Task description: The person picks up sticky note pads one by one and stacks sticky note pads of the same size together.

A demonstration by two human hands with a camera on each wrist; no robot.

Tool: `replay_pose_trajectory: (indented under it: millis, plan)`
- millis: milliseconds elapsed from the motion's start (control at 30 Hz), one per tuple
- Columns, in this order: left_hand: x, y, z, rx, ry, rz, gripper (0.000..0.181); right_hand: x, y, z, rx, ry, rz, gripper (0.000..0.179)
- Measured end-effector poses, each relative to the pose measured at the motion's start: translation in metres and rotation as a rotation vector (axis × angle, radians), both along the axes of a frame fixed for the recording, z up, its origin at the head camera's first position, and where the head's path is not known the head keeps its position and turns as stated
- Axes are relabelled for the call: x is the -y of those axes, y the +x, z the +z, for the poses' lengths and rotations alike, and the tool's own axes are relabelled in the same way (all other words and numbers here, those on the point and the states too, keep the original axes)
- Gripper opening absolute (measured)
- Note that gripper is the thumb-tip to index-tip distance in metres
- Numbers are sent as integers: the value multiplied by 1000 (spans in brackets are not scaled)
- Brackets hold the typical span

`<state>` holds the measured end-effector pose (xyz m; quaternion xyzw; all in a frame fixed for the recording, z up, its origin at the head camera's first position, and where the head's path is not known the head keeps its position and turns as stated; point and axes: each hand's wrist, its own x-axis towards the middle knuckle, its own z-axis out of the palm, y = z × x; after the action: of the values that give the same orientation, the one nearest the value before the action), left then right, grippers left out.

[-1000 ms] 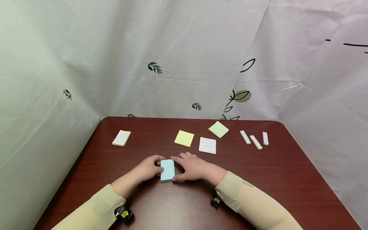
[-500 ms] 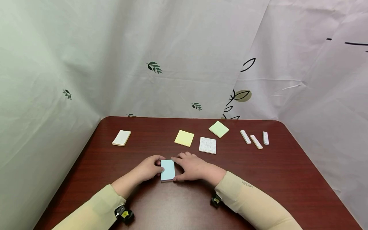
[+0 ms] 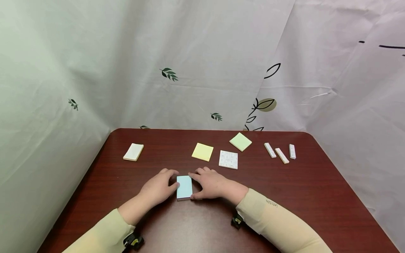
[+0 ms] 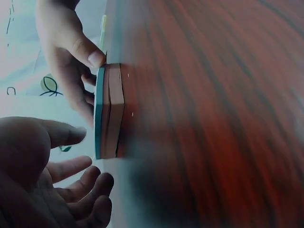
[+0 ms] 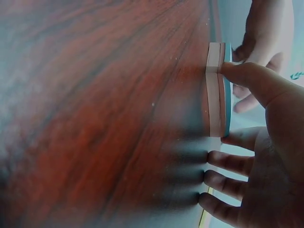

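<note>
A small stack of rectangular sticky note pads (image 3: 184,187), light blue on top, lies on the table before me. Side on, the left wrist view shows paler layers (image 4: 112,109) under the blue one. My right hand (image 3: 210,183) holds the stack at its right side, thumb (image 5: 232,71) at the near corner and index finger at the far one; its other fingers are spread beyond. To the left, my left hand (image 3: 156,188) is spread, thumb and fingers parted, fingertips just off the stack's left edge in the left wrist view.
Farther back on the dark red table (image 3: 316,211) lie a white pad (image 3: 133,152), a yellow pad (image 3: 202,152), a printed white pad (image 3: 228,160) and a green pad (image 3: 240,142). Several narrow white strips (image 3: 281,156) lie at the right. A pale curtain (image 3: 196,52) hangs behind.
My left hand has let go of the stack's left side and drawn slightly left, its fingers opening. The right hand and the stack have stayed in place.
</note>
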<state>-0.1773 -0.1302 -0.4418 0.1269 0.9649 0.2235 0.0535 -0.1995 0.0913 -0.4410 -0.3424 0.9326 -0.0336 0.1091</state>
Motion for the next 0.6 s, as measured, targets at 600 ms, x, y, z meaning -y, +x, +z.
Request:
replay_pose_trajectory:
  millis: [600]
  plan:
    - [37,31,6,-296,-245,-50,74,0,1,0,-1,2,-5,81]
